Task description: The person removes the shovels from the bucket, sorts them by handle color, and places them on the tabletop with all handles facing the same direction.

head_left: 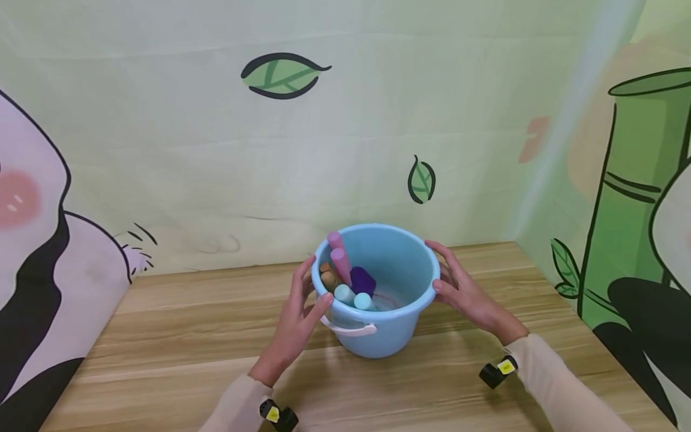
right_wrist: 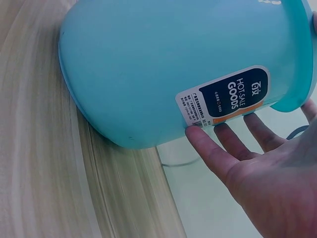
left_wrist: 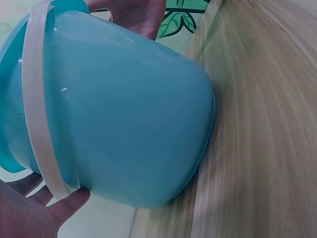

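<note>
A light blue bucket [head_left: 378,336] stands between my two hands, its base right at the wooden tabletop. Inside, toward its left, are two pink cylinders [head_left: 341,264], two pale blue cylinders [head_left: 344,294], a dark purple piece [head_left: 362,281] and something brown [head_left: 329,277]. My left hand [head_left: 294,324] holds the bucket's left side, thumb at the front rim, fingers reaching round beside the white handle [left_wrist: 35,99]. On the opposite side my right hand [head_left: 472,294] grips it, thumb and index finger at the rim. In the right wrist view, other fingertips touch the wall near a label [right_wrist: 225,96].
The wood-grain table [head_left: 189,336] runs back to a pale green printed backdrop [head_left: 162,120], close behind the bucket. Another printed wall [head_left: 637,240] with bamboo stands along the right edge. Small black cameras [head_left: 498,372] sit on both wrists.
</note>
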`<action>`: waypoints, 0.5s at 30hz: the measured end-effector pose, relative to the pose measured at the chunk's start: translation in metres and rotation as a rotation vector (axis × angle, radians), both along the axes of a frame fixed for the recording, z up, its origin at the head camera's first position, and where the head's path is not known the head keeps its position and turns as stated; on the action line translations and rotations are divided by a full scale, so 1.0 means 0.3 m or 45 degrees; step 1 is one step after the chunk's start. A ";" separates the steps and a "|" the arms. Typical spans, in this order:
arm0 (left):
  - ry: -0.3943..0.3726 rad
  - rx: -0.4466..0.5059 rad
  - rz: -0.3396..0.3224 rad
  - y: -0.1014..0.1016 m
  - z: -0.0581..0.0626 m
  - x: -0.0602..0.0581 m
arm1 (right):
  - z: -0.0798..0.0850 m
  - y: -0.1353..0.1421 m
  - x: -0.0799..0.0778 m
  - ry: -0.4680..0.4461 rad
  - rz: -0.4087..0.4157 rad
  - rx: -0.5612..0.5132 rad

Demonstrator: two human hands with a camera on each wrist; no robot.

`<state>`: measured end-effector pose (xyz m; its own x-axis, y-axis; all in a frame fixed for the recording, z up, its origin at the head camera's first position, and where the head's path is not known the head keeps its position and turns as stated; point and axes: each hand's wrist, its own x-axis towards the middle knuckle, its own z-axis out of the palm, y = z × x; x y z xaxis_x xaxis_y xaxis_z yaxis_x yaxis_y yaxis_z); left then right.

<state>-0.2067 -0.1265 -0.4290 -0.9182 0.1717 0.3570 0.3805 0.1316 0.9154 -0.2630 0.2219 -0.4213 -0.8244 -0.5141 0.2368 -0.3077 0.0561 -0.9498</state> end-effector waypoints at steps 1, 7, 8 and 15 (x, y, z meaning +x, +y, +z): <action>0.000 0.001 0.002 0.000 0.000 0.000 | 0.000 -0.001 0.000 -0.002 0.002 -0.003; 0.006 0.005 0.006 -0.002 -0.001 -0.001 | -0.001 -0.003 -0.002 -0.009 0.006 -0.005; 0.007 0.006 0.006 -0.002 0.000 -0.001 | -0.001 -0.004 -0.003 -0.009 0.007 -0.006; 0.010 0.002 0.004 -0.004 -0.002 -0.001 | 0.002 -0.004 -0.003 -0.026 0.014 -0.015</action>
<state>-0.2070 -0.1279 -0.4297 -0.9160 0.1682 0.3642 0.3870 0.1317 0.9126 -0.2637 0.2206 -0.4206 -0.8234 -0.5204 0.2263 -0.2892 0.0416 -0.9564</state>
